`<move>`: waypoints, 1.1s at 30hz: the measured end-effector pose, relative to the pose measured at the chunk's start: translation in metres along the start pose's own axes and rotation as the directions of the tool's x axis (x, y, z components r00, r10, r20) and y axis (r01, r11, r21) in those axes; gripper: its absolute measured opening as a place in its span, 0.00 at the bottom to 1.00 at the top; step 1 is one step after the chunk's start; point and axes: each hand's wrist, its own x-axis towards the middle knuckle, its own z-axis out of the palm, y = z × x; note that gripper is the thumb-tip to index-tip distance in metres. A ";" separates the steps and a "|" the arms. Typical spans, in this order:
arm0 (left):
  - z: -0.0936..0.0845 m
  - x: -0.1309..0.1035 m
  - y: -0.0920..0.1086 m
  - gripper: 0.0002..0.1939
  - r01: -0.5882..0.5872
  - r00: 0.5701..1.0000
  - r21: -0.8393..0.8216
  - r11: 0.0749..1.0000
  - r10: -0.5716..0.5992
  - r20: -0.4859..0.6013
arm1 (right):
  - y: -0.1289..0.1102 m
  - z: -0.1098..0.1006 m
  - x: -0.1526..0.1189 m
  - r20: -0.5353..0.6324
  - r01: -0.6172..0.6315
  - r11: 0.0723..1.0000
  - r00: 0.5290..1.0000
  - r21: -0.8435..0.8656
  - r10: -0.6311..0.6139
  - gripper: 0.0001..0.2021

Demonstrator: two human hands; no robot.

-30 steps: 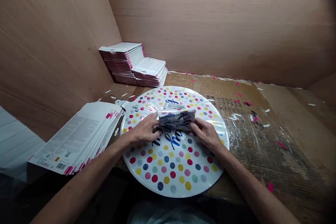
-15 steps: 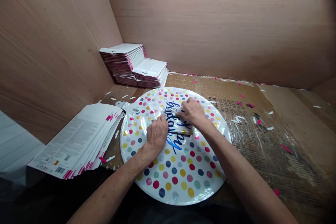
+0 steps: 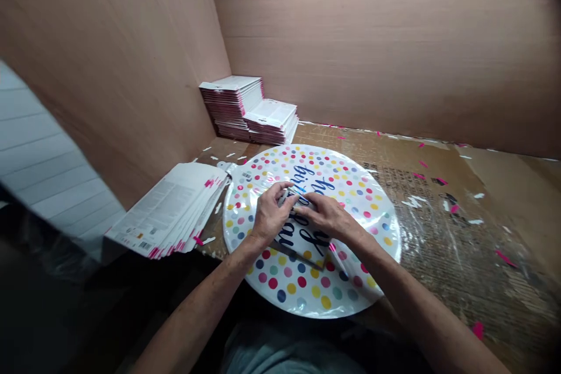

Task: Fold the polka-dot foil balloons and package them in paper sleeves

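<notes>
Item: fanned stack of printed cards [image 3: 175, 210], lying just left of the round polka-dot foil balloon [image 3: 350, 187], which is lying flat on the cardboard-covered bench [image 3: 438, 234]. On the balloon's middle, the left hand [image 3: 268, 216] and the right hand [image 3: 326, 217] are meeting close together, fingertips pinching a small folded piece [image 3: 290, 197] between them. Beyond the balloon's far left edge, two card piles [image 3: 249, 108] are sitting in the plywood corner; pink and white scraps [image 3: 438, 181] are lying to its right.
</notes>
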 end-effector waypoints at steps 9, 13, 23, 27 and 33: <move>-0.153 -0.028 -0.027 0.17 0.273 0.961 0.927 0.256 -0.027 -0.276 | 0.029 0.000 -0.029 0.054 -0.144 0.982 0.989 0.125 0.138 0.24; -0.181 -0.016 -0.029 0.19 0.176 0.957 0.983 0.055 -0.244 -0.158 | 0.038 0.000 -0.034 0.023 -0.134 0.977 0.991 0.163 0.132 0.25; -0.185 -0.001 -0.013 0.21 0.175 0.958 0.984 0.017 -0.233 -0.166 | 0.038 -0.002 -0.033 0.014 -0.116 0.959 0.993 0.258 0.117 0.24; -0.190 -0.003 -0.002 0.22 0.215 0.956 0.975 0.064 -0.218 -0.197 | 0.039 -0.006 -0.034 -0.054 -0.093 0.949 0.992 0.301 0.114 0.24; -0.139 -0.014 0.016 0.17 -0.304 0.884 0.908 0.288 0.441 0.155 | 0.059 -0.027 -0.035 -0.168 -0.218 0.781 0.910 0.585 0.380 0.26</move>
